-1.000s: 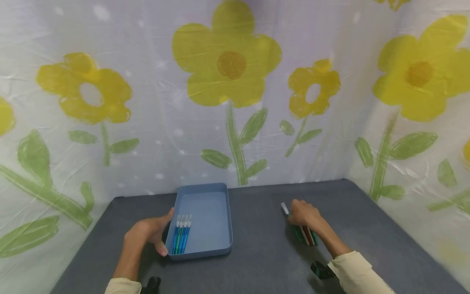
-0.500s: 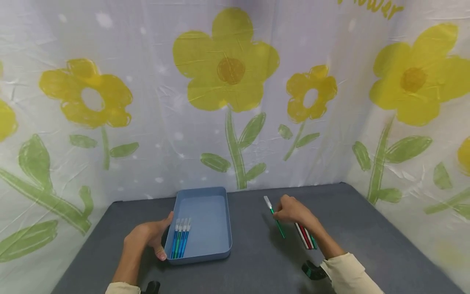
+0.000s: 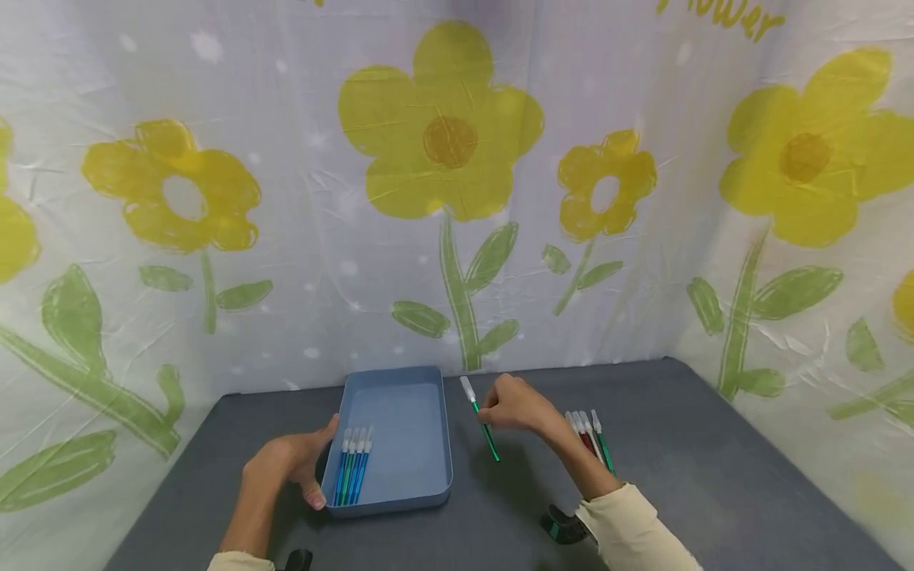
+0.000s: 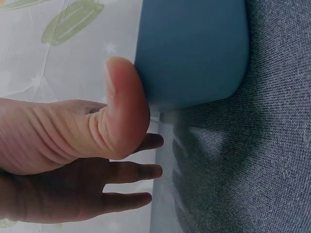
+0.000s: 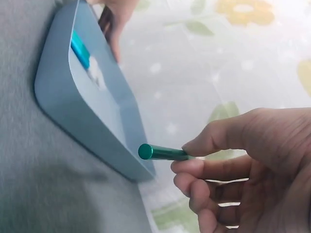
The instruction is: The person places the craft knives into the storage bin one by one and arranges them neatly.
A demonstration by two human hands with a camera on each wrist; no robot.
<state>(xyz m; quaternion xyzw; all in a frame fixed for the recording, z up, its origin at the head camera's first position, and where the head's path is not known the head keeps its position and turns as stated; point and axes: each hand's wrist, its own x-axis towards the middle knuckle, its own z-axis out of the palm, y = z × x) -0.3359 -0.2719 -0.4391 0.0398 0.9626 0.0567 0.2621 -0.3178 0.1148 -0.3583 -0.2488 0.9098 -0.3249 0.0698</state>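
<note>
In the head view, my right hand [image 3: 521,408] pinches a slim green pen [image 3: 489,438] with a white cap end, between thumb and fingers. It is above the table, just right of a shallow blue-grey tray [image 3: 410,424]. The right wrist view shows the pen's green end [image 5: 163,152] pointing out past the fingertips, near the tray's side. My left hand [image 3: 289,460] rests against the tray's left side, thumb at the near corner, fingers fairly straight. Several blue and green pens [image 3: 353,468] lie side by side in the tray's near left part, white ends pointing away.
Right of the tray, partly behind my right forearm, lie several more pens [image 3: 602,444], red, white and green with white ends. The dark grey table [image 3: 700,476] meets a flower-printed curtain [image 3: 307,262] at the back and sides.
My right hand has lifted the green pen from the group at the right and carried it left towards the tray. My left hand stays at the tray's side.
</note>
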